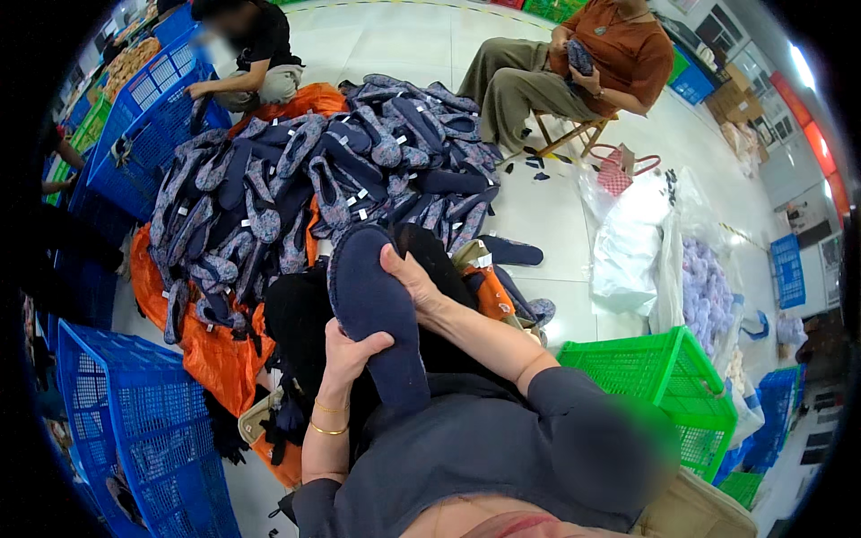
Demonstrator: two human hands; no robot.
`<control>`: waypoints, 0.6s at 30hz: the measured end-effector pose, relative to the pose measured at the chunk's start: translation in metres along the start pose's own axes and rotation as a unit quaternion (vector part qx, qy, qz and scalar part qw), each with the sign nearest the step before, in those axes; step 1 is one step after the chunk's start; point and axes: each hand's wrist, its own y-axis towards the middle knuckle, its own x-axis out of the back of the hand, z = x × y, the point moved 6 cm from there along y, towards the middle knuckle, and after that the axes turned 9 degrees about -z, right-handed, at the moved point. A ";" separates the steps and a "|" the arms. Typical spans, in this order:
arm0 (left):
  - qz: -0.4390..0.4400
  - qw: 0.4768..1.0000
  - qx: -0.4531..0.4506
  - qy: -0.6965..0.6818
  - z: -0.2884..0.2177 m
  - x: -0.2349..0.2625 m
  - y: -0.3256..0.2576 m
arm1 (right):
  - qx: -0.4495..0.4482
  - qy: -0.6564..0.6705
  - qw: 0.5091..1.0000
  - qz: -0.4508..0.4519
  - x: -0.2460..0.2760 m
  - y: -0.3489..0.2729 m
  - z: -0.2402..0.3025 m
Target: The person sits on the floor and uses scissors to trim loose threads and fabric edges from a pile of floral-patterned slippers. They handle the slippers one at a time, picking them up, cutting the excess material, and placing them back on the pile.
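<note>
A slipper (375, 300) is held up before my chest, its dark navy sole facing me. My left hand (348, 357) grips it lower down on its left edge, thumb pressed across the sole. Near its upper right edge my right hand (411, 280) is closed round it, the thumb lying on the sole; the other fingers are hidden behind. The slipper's upper cannot be seen from this side. Beyond my knees lies a big heap of slippers (334, 193), patterned blue-grey with navy soles and small white tags, partly on an orange sack (235, 368).
Blue crates (148, 421) stand at my left, and a green crate (628, 368) at my right. One person (256, 58) crouches beyond the heap; another (574, 67) sits on a folding stool, handling a slipper. White plastic bags (632, 251) and a red checked bag (614, 172) lie on the tiled floor.
</note>
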 end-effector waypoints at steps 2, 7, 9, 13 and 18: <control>-0.003 0.998 0.041 -0.040 0.017 0.003 0.005 | -0.030 -0.026 0.999 -0.022 0.011 0.005 -0.002; -0.059 0.979 0.186 0.059 -0.001 0.019 0.037 | -0.064 -0.210 0.973 -0.076 0.046 0.027 0.016; -0.108 0.971 0.178 0.121 -0.027 0.050 0.065 | -0.041 -0.242 0.968 -0.043 0.050 0.033 0.027; -0.280 0.952 -0.041 0.120 -0.136 0.142 0.161 | 0.014 -0.243 0.969 -0.048 0.073 0.031 0.079; -0.309 0.937 -0.142 0.083 -0.137 0.239 0.182 | 0.124 -0.214 0.954 -0.167 0.187 0.070 0.135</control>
